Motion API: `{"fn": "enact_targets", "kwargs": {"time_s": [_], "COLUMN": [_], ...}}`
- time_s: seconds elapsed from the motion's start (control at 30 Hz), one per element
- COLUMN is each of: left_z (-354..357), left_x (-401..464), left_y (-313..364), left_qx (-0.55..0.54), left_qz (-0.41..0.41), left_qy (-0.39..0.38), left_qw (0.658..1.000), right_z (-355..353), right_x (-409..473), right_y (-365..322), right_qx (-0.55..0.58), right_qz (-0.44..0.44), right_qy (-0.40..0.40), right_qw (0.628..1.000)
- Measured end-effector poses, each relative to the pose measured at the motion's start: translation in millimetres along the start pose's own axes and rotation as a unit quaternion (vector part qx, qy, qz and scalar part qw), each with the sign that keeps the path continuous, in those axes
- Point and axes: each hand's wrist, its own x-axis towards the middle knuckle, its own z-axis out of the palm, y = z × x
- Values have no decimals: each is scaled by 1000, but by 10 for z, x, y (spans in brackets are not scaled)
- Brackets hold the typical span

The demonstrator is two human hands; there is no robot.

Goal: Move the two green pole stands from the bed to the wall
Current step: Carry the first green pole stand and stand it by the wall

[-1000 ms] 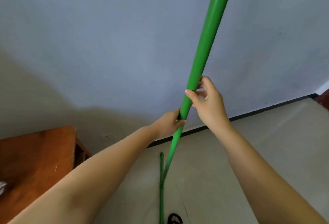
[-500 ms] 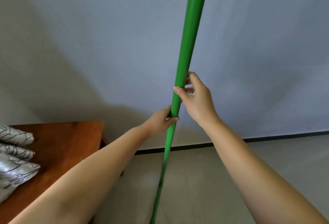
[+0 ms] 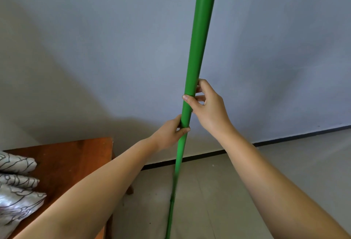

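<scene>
A long green pole stand (image 3: 199,35) runs nearly upright through the middle of the view, from the top edge down to the floor at the bottom edge. My left hand (image 3: 169,134) is wrapped around the pole lower down. My right hand (image 3: 207,105) grips it just above, thumb across the front. The pale blue-grey wall (image 3: 266,58) stands right behind the pole. Only one pole shows; its upper end is cut off by the frame.
A reddish wooden bed frame (image 3: 72,162) fills the lower left, with patterned grey-white bedding (image 3: 17,187) at its left edge. A dark skirting strip (image 3: 284,138) lines the wall's foot. Light tiled floor (image 3: 228,200) spreads to the right.
The pole has swung from leaning right to nearly upright. The view has turned left, bringing the bedding in; the second green pole on the floor has left the view. Both hands kept their grip.
</scene>
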Motion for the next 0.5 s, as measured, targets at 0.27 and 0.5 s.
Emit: {"fn": "enact_targets", "kwargs": {"time_s": [0.27, 0.5], "left_z": [-8, -123], "left_x": [-5, -278], "left_y": [25, 97], "left_qx": [4, 56], "left_qz": [-6, -13], "left_qy": [-8, -8], "left_qw": [1000, 998], "right_z": [-17, -500], "right_x": [-66, -814], "right_y": [-27, 207], "right_qx": [15, 4], "right_qz": [23, 109], "right_qy": [-12, 3], "right_qw": [1000, 994]}}
